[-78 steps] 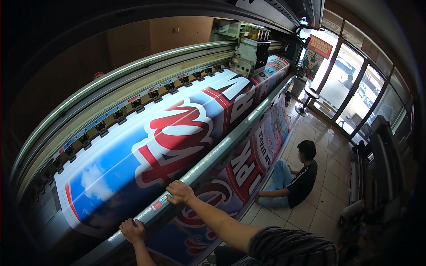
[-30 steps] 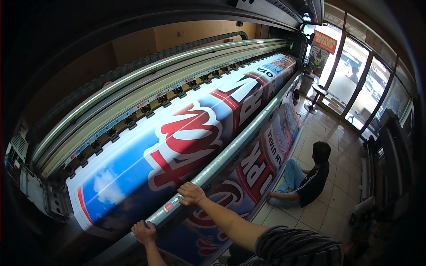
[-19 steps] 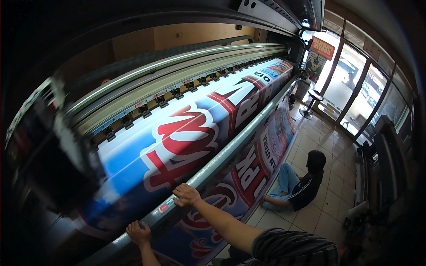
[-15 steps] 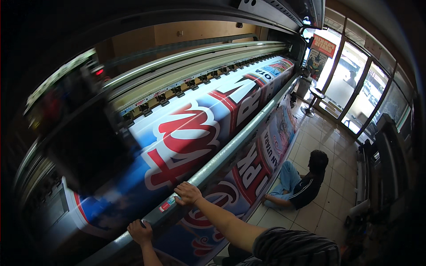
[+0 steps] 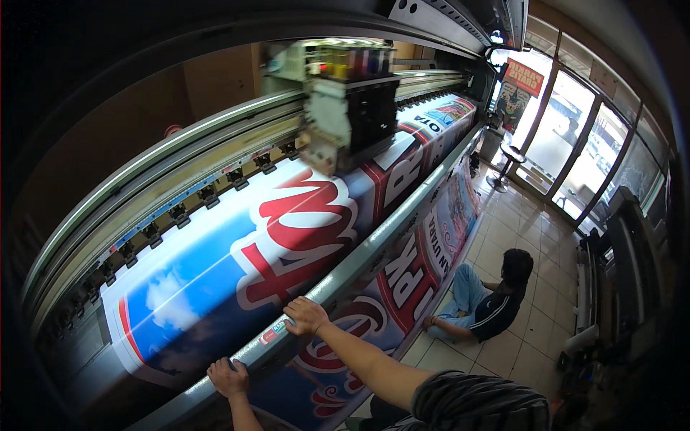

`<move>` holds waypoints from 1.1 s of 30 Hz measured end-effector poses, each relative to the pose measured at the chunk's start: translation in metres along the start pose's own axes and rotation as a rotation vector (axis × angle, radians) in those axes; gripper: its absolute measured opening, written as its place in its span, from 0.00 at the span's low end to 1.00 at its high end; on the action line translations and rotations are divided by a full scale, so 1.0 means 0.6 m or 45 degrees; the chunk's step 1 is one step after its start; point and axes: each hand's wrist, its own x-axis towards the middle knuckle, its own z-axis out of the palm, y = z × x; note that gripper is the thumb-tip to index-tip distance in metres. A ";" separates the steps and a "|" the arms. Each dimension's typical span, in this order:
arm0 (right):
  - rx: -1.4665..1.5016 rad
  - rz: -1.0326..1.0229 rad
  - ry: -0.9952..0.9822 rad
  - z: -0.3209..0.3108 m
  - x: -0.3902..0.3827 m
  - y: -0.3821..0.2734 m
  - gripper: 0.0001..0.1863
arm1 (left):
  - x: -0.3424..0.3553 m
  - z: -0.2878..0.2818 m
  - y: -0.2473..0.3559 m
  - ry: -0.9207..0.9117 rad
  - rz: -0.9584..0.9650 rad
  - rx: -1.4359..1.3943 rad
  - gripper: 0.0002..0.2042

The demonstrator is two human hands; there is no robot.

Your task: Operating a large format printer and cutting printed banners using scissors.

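My left hand (image 5: 228, 376) is closed over the grey metal bar (image 5: 348, 269) along the front of a large format printer. My right hand (image 5: 305, 316) grips the same bar higher up, beside a small red and white label (image 5: 272, 332). Behind the bar a wide printed banner (image 5: 165, 302), blue with red and white lettering, lies over the printer's bed; more of it hangs in front, below my arms. The print carriage (image 5: 348, 115), with coloured ink parts on top, is blurred above the banner's middle and hides some of it.
A person (image 5: 499, 305) in a dark top and jeans sits on the tiled floor (image 5: 517, 341), a hand at the hanging banner's lower edge. A stool (image 5: 512, 158), red sign (image 5: 523, 77) and glass doors (image 5: 578, 165) are beyond. Dark machinery (image 5: 604, 273) stands at the right.
The print carriage has swept from the printer's left end half a second ago to the banner's middle. My hands stay on the bar. The seated person's head has sunk slightly lower.
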 end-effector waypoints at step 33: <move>-0.032 -0.015 0.045 0.001 -0.002 -0.001 0.17 | 0.000 -0.005 0.004 0.007 0.004 -0.004 0.12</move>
